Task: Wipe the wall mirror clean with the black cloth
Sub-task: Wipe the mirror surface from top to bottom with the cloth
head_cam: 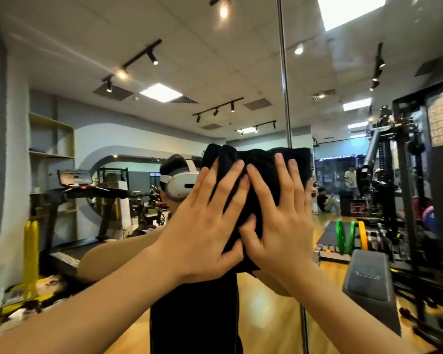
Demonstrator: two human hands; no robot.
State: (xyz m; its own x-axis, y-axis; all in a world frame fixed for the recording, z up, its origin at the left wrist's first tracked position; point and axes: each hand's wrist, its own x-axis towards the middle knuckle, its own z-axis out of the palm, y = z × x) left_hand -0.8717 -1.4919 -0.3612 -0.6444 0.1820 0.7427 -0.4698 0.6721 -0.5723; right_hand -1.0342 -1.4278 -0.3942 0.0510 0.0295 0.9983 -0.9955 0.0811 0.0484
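The wall mirror (pixel 143 72) fills almost the whole view and reflects a gym room. A bunched black cloth (pixel 256 164) is pressed flat against the glass at about head height, right by a vertical seam (pixel 284 85) between mirror panels. My left hand (pixel 210 221) lies on the cloth's left half with fingers spread. My right hand (pixel 281 218) covers the right half, fingers also spread, thumbs nearly touching. Both palms push the cloth onto the mirror. The cloth's lower part is hidden behind my hands.
The reflection shows a person wearing a white headset (pixel 182 185), a treadmill (pixel 82 195) at left, a weight bench (pixel 368 277) and a black cable machine (pixel 404 175) at right. Two people (pixel 351 175) are far back in the reflected room.
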